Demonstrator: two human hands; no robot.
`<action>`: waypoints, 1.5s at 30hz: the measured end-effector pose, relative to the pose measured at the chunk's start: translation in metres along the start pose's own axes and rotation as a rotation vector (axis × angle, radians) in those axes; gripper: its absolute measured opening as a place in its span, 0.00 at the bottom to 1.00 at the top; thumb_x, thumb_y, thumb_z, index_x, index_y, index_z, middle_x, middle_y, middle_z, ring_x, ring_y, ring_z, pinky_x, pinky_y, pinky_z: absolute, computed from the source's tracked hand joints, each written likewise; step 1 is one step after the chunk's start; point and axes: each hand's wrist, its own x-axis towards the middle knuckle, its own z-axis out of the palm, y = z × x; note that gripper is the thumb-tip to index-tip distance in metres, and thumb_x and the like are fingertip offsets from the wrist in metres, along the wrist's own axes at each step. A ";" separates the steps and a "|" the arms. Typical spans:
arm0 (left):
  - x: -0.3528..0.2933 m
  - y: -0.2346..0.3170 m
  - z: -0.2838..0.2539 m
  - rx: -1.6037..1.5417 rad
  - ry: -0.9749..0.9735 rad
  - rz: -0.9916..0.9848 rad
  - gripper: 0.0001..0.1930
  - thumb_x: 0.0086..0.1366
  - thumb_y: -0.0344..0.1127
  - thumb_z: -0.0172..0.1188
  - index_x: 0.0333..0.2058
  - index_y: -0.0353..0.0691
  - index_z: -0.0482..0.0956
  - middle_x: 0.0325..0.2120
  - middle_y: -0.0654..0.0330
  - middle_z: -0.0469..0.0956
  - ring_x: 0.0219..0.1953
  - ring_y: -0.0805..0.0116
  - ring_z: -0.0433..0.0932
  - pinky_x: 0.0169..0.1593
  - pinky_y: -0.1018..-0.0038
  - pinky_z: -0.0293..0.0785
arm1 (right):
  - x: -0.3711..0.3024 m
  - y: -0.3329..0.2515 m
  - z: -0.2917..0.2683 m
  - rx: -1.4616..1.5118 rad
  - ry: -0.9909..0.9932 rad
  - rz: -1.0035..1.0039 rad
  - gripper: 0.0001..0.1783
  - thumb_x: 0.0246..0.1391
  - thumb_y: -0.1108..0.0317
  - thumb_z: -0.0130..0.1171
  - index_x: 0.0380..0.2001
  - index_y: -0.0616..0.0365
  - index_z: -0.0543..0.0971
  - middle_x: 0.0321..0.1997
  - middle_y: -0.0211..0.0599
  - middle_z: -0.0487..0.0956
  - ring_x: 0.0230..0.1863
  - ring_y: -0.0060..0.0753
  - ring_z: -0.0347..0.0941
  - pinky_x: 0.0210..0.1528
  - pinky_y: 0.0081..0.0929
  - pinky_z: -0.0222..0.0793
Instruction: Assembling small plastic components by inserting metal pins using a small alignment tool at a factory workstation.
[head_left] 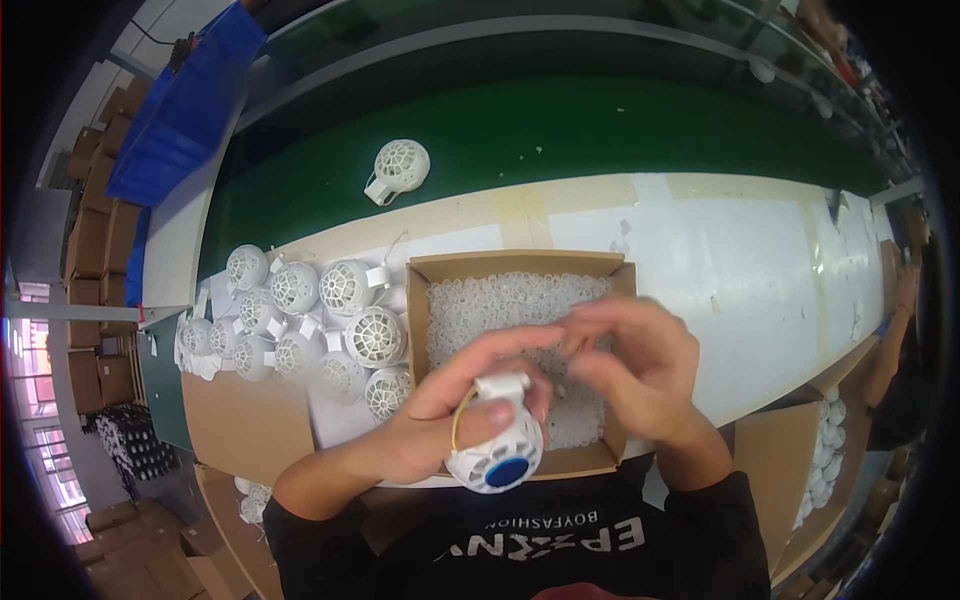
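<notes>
My left hand (442,418) grips a white round lattice-shelled device (522,438) with a blue disc (508,472) on its near side. A yellowish wire loop (457,425) runs along its left side. The left index finger stretches over toward the right hand. My right hand (645,375) is curled with thumb and fingertips brought together beside that fingertip; whatever they pinch, if anything, is too small to make out. Both hands are over a cardboard box (515,265) filled with small clear plastic rings (480,310).
Several similar white lattice balls (347,287) cluster left of the box. Another ball (402,165) lies on the green surface (560,130) beyond. A carton of white balls (822,465) stands at lower right. At the far right edge shows another person's arm (895,320).
</notes>
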 end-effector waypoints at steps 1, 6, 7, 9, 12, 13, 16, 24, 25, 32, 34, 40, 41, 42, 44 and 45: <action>-0.001 0.001 -0.004 0.004 0.026 0.042 0.36 0.72 0.48 0.54 0.71 0.45 0.50 0.52 0.40 0.71 0.48 0.48 0.80 0.50 0.59 0.78 | 0.002 0.004 -0.003 -0.229 0.007 -0.035 0.18 0.47 0.81 0.68 0.44 0.63 0.81 0.33 0.39 0.83 0.31 0.38 0.80 0.33 0.27 0.74; 0.001 0.013 -0.006 -0.044 0.116 0.203 0.31 0.72 0.47 0.54 0.67 0.42 0.56 0.48 0.39 0.74 0.51 0.38 0.79 0.50 0.52 0.80 | 0.002 0.023 0.002 -1.042 -0.213 -0.130 0.15 0.44 0.78 0.66 0.39 0.64 0.80 0.33 0.37 0.80 0.36 0.39 0.77 0.37 0.31 0.73; 0.003 0.013 -0.007 -0.042 0.094 0.215 0.31 0.72 0.47 0.54 0.67 0.42 0.56 0.48 0.39 0.74 0.51 0.38 0.79 0.50 0.52 0.80 | 0.002 0.025 0.003 -1.204 -0.337 -0.123 0.16 0.42 0.76 0.66 0.38 0.63 0.80 0.32 0.37 0.79 0.37 0.40 0.75 0.38 0.32 0.72; -0.002 0.012 -0.009 -0.089 0.098 0.224 0.30 0.72 0.46 0.53 0.67 0.42 0.56 0.47 0.40 0.74 0.51 0.34 0.78 0.50 0.49 0.81 | 0.004 0.028 0.002 -1.216 -0.359 -0.146 0.16 0.40 0.75 0.65 0.37 0.63 0.80 0.32 0.37 0.79 0.37 0.40 0.74 0.38 0.33 0.72; -0.001 0.009 -0.016 -0.094 0.086 0.223 0.29 0.73 0.45 0.52 0.67 0.42 0.56 0.46 0.40 0.74 0.52 0.31 0.77 0.50 0.47 0.81 | 0.007 0.028 0.002 -1.225 -0.412 -0.186 0.17 0.37 0.73 0.64 0.36 0.62 0.80 0.32 0.37 0.78 0.38 0.41 0.73 0.39 0.35 0.70; -0.001 0.008 -0.019 -0.081 0.074 0.206 0.29 0.73 0.44 0.51 0.67 0.42 0.56 0.47 0.40 0.74 0.52 0.30 0.77 0.49 0.47 0.82 | 0.006 0.028 0.001 -1.208 -0.407 -0.187 0.16 0.37 0.73 0.64 0.35 0.62 0.80 0.32 0.37 0.78 0.39 0.41 0.73 0.39 0.35 0.70; -0.005 0.011 -0.022 -0.091 0.059 0.198 0.28 0.73 0.43 0.50 0.67 0.41 0.56 0.49 0.41 0.73 0.52 0.36 0.78 0.51 0.51 0.80 | 0.005 0.028 0.002 -1.173 -0.408 -0.200 0.14 0.37 0.74 0.63 0.34 0.61 0.79 0.33 0.36 0.77 0.39 0.40 0.73 0.40 0.35 0.71; 0.005 0.017 -0.015 -0.136 0.098 0.204 0.31 0.74 0.47 0.50 0.69 0.40 0.55 0.53 0.42 0.73 0.50 0.43 0.80 0.54 0.58 0.78 | -0.002 0.029 -0.001 -1.251 -0.378 -0.139 0.12 0.39 0.74 0.63 0.33 0.60 0.80 0.34 0.35 0.78 0.41 0.39 0.73 0.40 0.35 0.72; 0.007 0.016 -0.016 -0.134 0.109 0.220 0.32 0.74 0.48 0.50 0.69 0.39 0.54 0.52 0.41 0.73 0.49 0.40 0.80 0.53 0.56 0.79 | -0.001 0.034 -0.003 -1.226 -0.370 -0.150 0.13 0.40 0.74 0.63 0.34 0.61 0.80 0.34 0.35 0.78 0.42 0.39 0.73 0.41 0.34 0.72; -0.008 0.005 -0.028 -0.286 0.122 0.269 0.25 0.74 0.51 0.51 0.59 0.40 0.61 0.42 0.40 0.76 0.40 0.30 0.81 0.42 0.46 0.83 | -0.003 0.040 0.004 -1.247 -0.378 -0.155 0.16 0.45 0.77 0.59 0.42 0.62 0.79 0.36 0.38 0.78 0.44 0.37 0.73 0.44 0.33 0.74; -0.010 0.002 -0.032 -0.320 0.120 0.291 0.20 0.74 0.51 0.50 0.51 0.41 0.63 0.37 0.41 0.76 0.38 0.31 0.81 0.39 0.48 0.83 | -0.004 0.041 0.004 -1.210 -0.385 -0.174 0.17 0.45 0.77 0.59 0.43 0.62 0.79 0.36 0.39 0.78 0.44 0.37 0.73 0.44 0.32 0.74; 0.009 -0.003 -0.039 0.033 0.221 0.407 0.15 0.76 0.50 0.44 0.42 0.45 0.61 0.39 0.46 0.72 0.34 0.40 0.81 0.29 0.57 0.83 | 0.003 0.032 0.000 -0.800 -0.244 -0.202 0.19 0.49 0.82 0.58 0.47 0.64 0.78 0.37 0.43 0.78 0.40 0.39 0.78 0.39 0.32 0.76; 0.009 -0.003 -0.038 0.142 0.229 0.458 0.15 0.78 0.52 0.39 0.42 0.47 0.60 0.40 0.48 0.70 0.32 0.44 0.81 0.24 0.62 0.84 | 0.002 0.025 0.002 -0.707 -0.230 -0.166 0.20 0.49 0.83 0.58 0.48 0.65 0.78 0.37 0.44 0.78 0.39 0.40 0.79 0.38 0.32 0.76; 0.009 -0.004 -0.041 0.158 0.274 0.449 0.15 0.78 0.52 0.39 0.42 0.47 0.60 0.40 0.48 0.70 0.32 0.44 0.81 0.24 0.62 0.84 | 0.002 0.020 0.002 -0.664 -0.253 -0.172 0.20 0.49 0.83 0.58 0.48 0.65 0.78 0.37 0.44 0.78 0.39 0.40 0.79 0.38 0.32 0.76; 0.010 -0.006 -0.049 0.581 0.368 0.513 0.12 0.79 0.47 0.41 0.41 0.45 0.61 0.42 0.48 0.69 0.39 0.52 0.81 0.37 0.64 0.83 | 0.004 0.013 -0.004 -0.615 -0.242 -0.013 0.19 0.52 0.85 0.59 0.49 0.65 0.77 0.40 0.45 0.80 0.37 0.36 0.81 0.39 0.29 0.79; 0.010 -0.004 -0.047 0.599 0.395 0.507 0.12 0.79 0.47 0.41 0.41 0.45 0.61 0.42 0.48 0.69 0.39 0.52 0.81 0.37 0.64 0.83 | 0.003 0.014 -0.007 -0.590 -0.259 -0.024 0.19 0.52 0.85 0.59 0.49 0.65 0.77 0.40 0.45 0.80 0.37 0.36 0.81 0.39 0.29 0.79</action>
